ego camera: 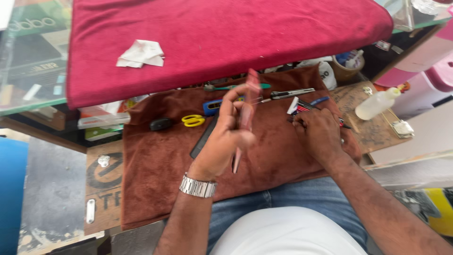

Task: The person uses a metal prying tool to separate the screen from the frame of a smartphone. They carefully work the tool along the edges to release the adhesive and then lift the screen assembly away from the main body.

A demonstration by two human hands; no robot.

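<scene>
A slim reddish phone (248,106) is held upright, clamped by the left hand (225,137). At 3 o'clock, the right hand (317,132) is curled over red-and-black hand tools (302,106) on the brown towel (160,179); a firm grasp cannot be confirmed. Tool selection appears unfinished, with the work on the phone remaining.

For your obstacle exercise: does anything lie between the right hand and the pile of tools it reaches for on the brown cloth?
Nothing visible does. The right hand already rests on the tools on the brown cloth. The left hand holds a reddish phone upright off to the side.
</scene>
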